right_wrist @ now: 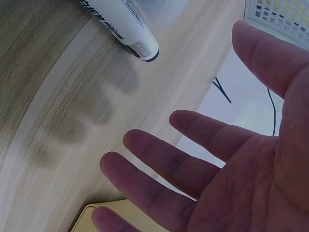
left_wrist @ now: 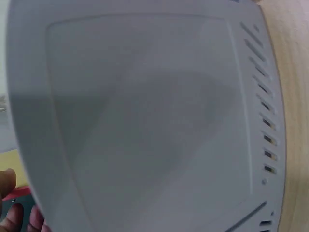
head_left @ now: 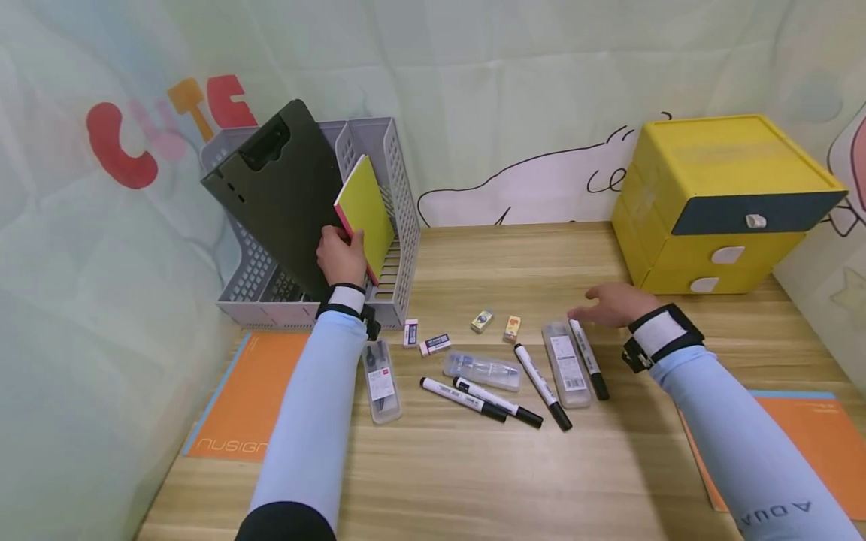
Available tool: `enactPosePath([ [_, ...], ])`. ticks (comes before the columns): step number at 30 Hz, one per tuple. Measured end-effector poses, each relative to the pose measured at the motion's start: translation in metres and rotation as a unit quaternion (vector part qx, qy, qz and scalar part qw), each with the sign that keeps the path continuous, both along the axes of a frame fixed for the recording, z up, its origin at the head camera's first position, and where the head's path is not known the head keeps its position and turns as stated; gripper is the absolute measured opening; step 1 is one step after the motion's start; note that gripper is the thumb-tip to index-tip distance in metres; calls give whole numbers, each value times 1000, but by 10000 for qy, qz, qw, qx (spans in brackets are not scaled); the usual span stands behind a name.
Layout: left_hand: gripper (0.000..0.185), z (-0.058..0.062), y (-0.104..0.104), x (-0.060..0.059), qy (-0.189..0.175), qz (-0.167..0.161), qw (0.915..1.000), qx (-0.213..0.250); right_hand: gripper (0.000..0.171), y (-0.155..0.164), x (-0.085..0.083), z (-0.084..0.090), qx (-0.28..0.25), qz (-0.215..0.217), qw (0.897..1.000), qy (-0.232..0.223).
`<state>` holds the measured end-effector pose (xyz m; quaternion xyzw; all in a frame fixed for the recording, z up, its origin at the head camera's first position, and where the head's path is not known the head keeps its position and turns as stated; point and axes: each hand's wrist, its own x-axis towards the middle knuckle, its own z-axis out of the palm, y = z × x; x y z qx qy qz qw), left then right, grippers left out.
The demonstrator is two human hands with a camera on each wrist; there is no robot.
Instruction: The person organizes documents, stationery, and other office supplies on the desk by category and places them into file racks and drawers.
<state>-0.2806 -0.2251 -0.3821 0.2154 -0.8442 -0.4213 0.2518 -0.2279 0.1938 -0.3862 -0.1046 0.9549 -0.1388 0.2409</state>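
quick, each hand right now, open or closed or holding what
Left hand: holding the yellow notebook by its edge.
Right hand: open, holding nothing.

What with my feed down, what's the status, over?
Left hand pinching yellow notebook, tilted in gray organizer. Right hand open, holding nothing. Dark clipboard close beside notebook, possibly in the way.

Looks like a study or office nook to me, basically a wood-grain desk [head_left: 473, 473] tucked in a corner. It's all stationery: whiteboard markers [head_left: 539, 382], erasers [head_left: 435, 345], orange notebooks [head_left: 253, 394], plus a grey file rack [head_left: 401, 188] with a yellow notebook [head_left: 367, 214] in it and a yellow drawer unit [head_left: 727, 169]. The creased wall covering [head_left: 487, 83] has cartoon drawings [head_left: 534, 188] and chunky colored letters [head_left: 228, 105], kinda kid's-room vibe. Can't tell if it's an actual home, though.
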Motion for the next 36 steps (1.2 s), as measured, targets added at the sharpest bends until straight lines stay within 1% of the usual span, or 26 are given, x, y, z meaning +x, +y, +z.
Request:
enactPosePath([
  [3, 34, 0, 0, 4, 35, -65, 9999, -124, 77, -1, 0, 1, 13, -16, 10000, -12],
  [7, 36, 2, 0, 9, -157, -71, 9987, -481, 78, -1, 1, 2, 29, -55, 10000, -58],
  [10, 38, 4, 1, 14, -255, 12, 9970, -736, 78, -1, 1, 1, 28, -63, 10000, -64],
  [14, 38, 9, 4, 20, -115, -3, 9955, -945, 79, 0, -1, -2, 6, -80, 10000, -46],
  [18, 39, 17, 14, 22, 65, -333, 9917, -1237, 79, 0, -2, -3, -1, -104, 9999, -70],
  [22, 40, 25, 32, 24, 192, -789, 9828, -1659, 77, 0, -2, -3, 0, -120, 9999, -96],
  [25, 40, 31, 47, 24, 156, -1114, 9706, -2129, 77, 1, -1, -2, -13, -88, 9999, -72],
  [26, 39, 32, 53, 24, 86, -1230, 9651, -2310, 77, 2, -1, -2, -15, -74, 10000, -61],
  [28, 39, 35, 62, 22, -81, -1495, 9522, -2664, 75, 4, -1, -1, -5, -22, 10000, -27],
  [30, 39, 37, 70, 21, -323, -1831, 9383, -2917, 74, 7, 0, 0, -20, 2, 10000, -12],
  [31, 41, 37, 74, 20, -478, -2031, 9303, -3017, 73, 9, 1, 1, -36, -8, 10000, -28],
  [34, 48, 37, 83, 19, -1015, -2661, 9025, -3231, 70, 16, 2, 3, -54, 14, 10000, -19],
  [36, 54, 36, 87, 19, -1366, -3062, 8816, -3321, 70, 21, 3, 3, -54, 53, 10000, 24],
])
